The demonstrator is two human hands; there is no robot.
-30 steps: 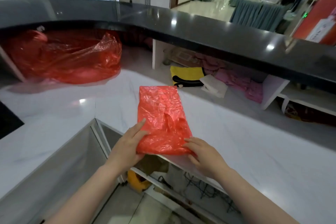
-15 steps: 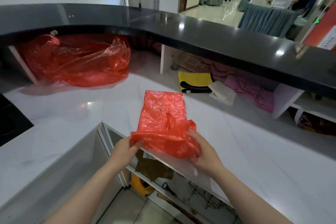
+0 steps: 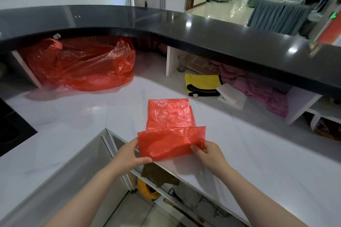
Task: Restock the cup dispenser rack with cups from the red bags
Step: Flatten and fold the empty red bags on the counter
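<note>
Your left hand (image 3: 129, 156) and right hand (image 3: 210, 155) pinch the flat red bag's (image 3: 170, 116) folded near end on the white counter (image 3: 258, 153)

Two bare forearms enter from the bottom edge. No sleeve shows on either one up to the frame edge. The left hand (image 3: 129, 155) wears no glove, ring or watch; the wrist is plain. The right hand (image 3: 210, 155) is bare as well, with no band or jewellery at the wrist. The visible nails are short and carry no polish that can be made out.
</note>
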